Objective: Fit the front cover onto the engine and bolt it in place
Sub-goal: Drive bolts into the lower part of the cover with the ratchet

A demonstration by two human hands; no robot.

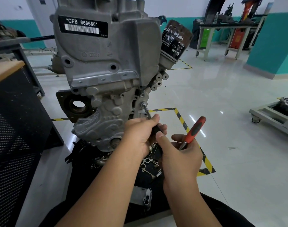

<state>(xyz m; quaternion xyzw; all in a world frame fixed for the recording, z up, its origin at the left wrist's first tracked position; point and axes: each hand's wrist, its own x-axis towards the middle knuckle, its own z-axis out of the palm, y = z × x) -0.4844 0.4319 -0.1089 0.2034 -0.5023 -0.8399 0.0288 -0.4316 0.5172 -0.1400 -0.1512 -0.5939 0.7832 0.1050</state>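
The grey engine [107,51] stands upright on the floor, its cast front cover [105,112] lying against its lower face. A bolt [142,104] sits at the cover's right edge with a thin extension bar [146,112] set on it. My left hand [140,135] grips the dark lower part of that bar. My right hand [181,153] holds a ratchet with a red handle [194,128] that points up and to the right; its head is hidden between my hands.
A black oil filter [176,41] sticks out at the engine's upper right. Small metal parts and a gasket [149,164] lie on a black mat below my hands. A dark cabinet [14,128] stands at left, a wheeled trolley [274,115] at right, workbenches [225,28] at the back.
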